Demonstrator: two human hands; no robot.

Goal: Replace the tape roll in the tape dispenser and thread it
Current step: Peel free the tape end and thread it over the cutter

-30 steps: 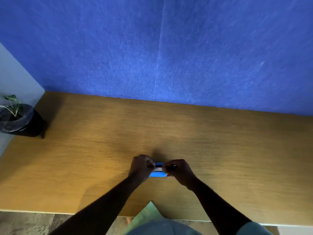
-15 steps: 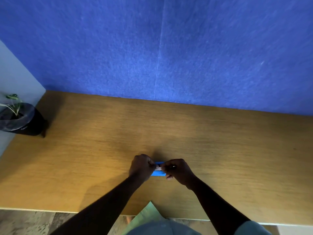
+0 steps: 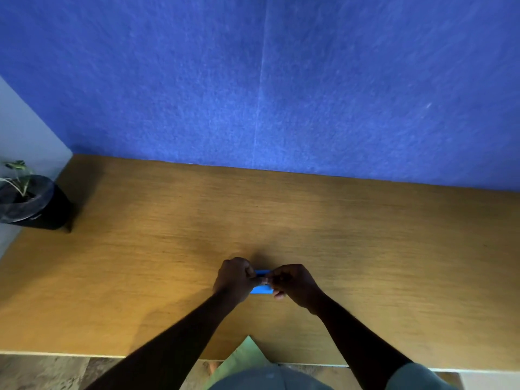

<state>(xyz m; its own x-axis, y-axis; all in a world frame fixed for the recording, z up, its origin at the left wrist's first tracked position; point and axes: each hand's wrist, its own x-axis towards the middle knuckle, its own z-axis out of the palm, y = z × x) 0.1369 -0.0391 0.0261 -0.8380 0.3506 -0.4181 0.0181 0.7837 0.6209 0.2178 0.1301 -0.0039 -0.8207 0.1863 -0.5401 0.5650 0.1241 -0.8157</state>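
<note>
A small blue tape dispenser (image 3: pixel 261 289) sits on the wooden table (image 3: pixel 365 249), mostly hidden between my two hands. My left hand (image 3: pixel 233 278) is curled around its left end. My right hand (image 3: pixel 292 282) is closed on its right end, fingertips pinching at the top where both hands meet. The tape roll itself is hidden by my fingers; only slivers of blue plastic show above and below them.
A black pot with a small green plant (image 3: pixel 31 204) stands at the table's far left edge. A blue felt wall (image 3: pixel 281 80) rises behind the table. The table's front edge (image 3: pixel 70 354) runs just below my forearms.
My hands have drawn closer together over the dispenser. The pale strip of tape visible between them a second ago is now covered by my fingers.
</note>
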